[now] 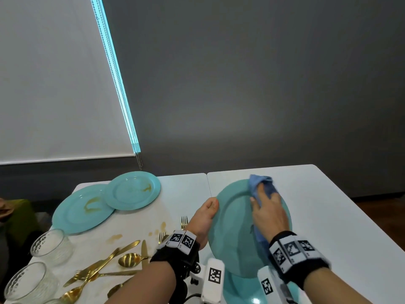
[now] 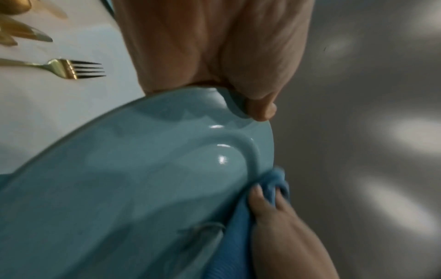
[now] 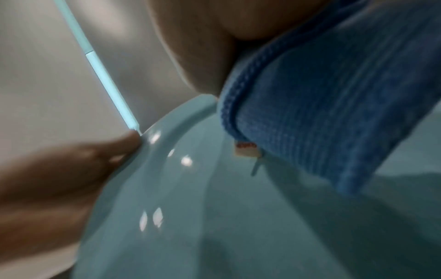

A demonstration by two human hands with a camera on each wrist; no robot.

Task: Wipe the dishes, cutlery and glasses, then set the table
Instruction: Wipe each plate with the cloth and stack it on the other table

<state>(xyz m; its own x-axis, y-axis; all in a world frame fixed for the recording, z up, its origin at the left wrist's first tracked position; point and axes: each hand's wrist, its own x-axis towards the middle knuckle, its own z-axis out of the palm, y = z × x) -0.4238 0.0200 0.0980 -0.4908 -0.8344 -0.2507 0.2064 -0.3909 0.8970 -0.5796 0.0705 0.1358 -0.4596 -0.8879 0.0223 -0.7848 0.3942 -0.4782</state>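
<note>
The left hand (image 1: 202, 218) pinched the glossy, probably slippery and breakable round turquoise plate (image 1: 235, 235) by its left rim while the right hand (image 1: 268, 212) pressed a soft blue cloth (image 1: 259, 183) flat against it.

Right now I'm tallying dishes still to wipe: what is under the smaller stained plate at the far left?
The smaller stained plate overlaps the rim of a larger stained plate on the table. The covered strip of rim cannot be seen.
</note>
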